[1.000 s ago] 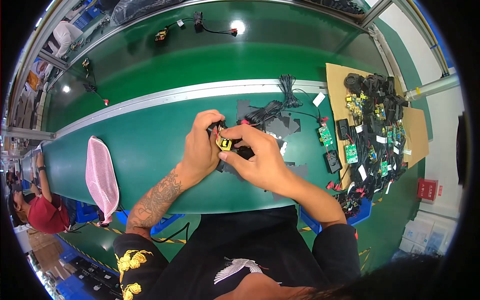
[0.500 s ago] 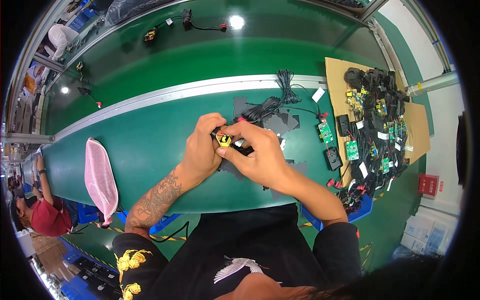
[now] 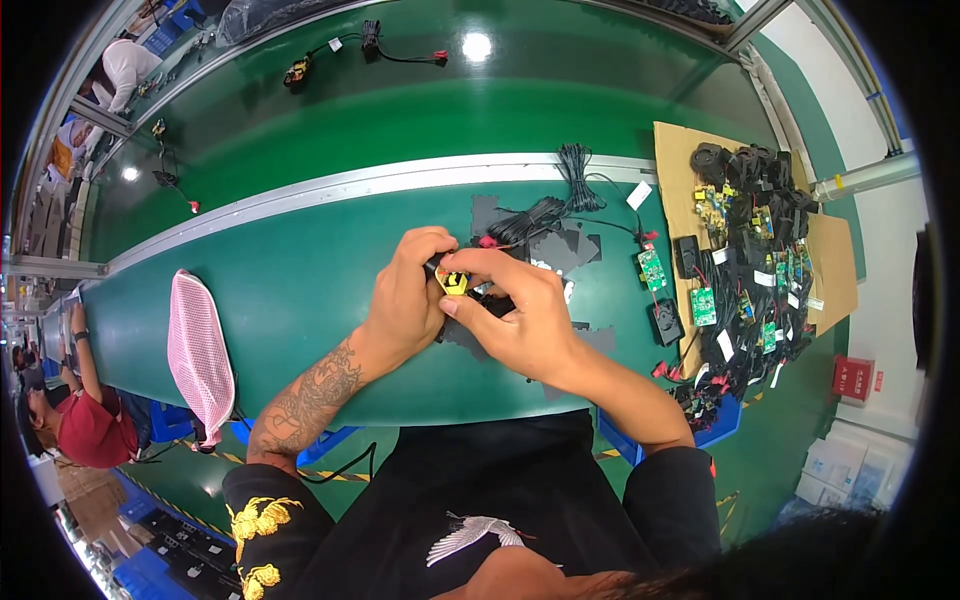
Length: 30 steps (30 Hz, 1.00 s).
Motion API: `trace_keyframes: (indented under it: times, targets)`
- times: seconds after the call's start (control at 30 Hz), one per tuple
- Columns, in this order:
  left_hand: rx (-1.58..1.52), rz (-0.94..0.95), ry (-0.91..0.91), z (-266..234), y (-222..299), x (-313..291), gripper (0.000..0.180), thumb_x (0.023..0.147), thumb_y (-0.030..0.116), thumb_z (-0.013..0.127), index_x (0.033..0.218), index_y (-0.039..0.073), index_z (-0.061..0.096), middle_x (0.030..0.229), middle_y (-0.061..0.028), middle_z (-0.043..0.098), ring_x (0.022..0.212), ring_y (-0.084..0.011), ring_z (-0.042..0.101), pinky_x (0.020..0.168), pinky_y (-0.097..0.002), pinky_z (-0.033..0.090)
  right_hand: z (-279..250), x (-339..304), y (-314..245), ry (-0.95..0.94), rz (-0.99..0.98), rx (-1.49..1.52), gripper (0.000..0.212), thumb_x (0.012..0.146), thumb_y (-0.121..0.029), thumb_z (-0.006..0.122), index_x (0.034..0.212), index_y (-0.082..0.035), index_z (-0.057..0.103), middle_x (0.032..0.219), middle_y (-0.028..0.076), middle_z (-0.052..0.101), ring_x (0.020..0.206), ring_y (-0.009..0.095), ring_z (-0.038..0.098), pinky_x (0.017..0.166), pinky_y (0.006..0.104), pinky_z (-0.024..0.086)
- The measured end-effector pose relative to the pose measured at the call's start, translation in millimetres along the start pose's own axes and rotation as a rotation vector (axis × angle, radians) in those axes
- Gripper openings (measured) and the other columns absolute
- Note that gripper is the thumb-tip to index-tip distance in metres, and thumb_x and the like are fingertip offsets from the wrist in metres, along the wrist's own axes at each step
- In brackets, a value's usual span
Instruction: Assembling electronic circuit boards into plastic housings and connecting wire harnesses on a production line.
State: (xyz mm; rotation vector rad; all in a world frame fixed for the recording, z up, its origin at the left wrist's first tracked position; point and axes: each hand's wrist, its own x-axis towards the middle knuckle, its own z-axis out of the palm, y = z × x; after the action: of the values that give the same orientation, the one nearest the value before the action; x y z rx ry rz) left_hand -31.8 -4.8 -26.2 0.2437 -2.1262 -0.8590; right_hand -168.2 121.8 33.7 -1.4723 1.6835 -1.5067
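Observation:
Between my two hands is a small electronic part with a yellow, black-cored transformer [image 3: 454, 281]. Its far end meets a dark piece, partly hidden under my fingers. My left hand [image 3: 405, 290] is closed around the dark side of it. The thumb and forefinger of my right hand [image 3: 518, 305] pinch the yellow side. Underneath the hands lie dark grey flat sheet pieces [image 3: 565, 250], some of them covered by my fingers. A coiled black cable [image 3: 527, 220] with a red connector [image 3: 487, 242] rests just beyond my right hand.
On the right, cardboard [image 3: 678, 160] bears a pile of black cables, green circuit boards [image 3: 704, 306] and black housings [image 3: 667, 320]. A pink mesh-like item [image 3: 197, 350] stands at left. Past the metal rail [image 3: 370, 185], wired parts [image 3: 297, 72] lie on a green surface. Another person [image 3: 95, 430] sits far left.
The yellow transformer has tilted slightly between my fingers and shows more of its face. Both hands keep nearly the same place, and the whole view has shifted a little.

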Motion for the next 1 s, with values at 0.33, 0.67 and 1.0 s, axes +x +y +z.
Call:
trace_keyframes:
  times: [0.33,0.67,1.0]
  targets:
    - [-0.121,-0.045,0.002,0,-3,-1,0.052,0.083,-0.023,0.054,0.130,0.001,0.052,0.117,-0.0221,0.067,0.104,-0.0389,0.071,0.085,-0.0428,0.060,1,-2,4,-0.019,0.129,0.199,0.025,0.092,-0.007,0.079,0.117,-0.003,0.075,0.100,0.011,0.080,0.081,0.019,0.077,0.071,0.0320,0.060]
    - [0.016,0.159,0.107,-2,-5,3,0.054,0.079,-0.018,0.066,0.127,0.002,0.054,0.116,-0.0228,0.068,0.098,-0.0370,0.072,0.079,-0.0424,0.062,4,-9,-2,-0.032,0.017,0.169,0.035,0.090,0.001,0.082,0.123,0.001,0.071,0.113,0.013,0.079,0.102,0.017,0.077,0.087,0.0329,0.065]
    - [0.309,0.494,0.076,-28,-14,17,0.058,0.075,0.000,0.085,0.124,0.008,0.053,0.121,-0.0221,0.071,0.078,-0.0309,0.071,0.060,-0.0383,0.054,2,-11,-7,-0.091,0.139,0.359,0.050,0.089,0.003,0.084,0.135,0.000,0.066,0.113,0.011,0.078,0.105,0.016,0.075,0.086,0.0326,0.064]
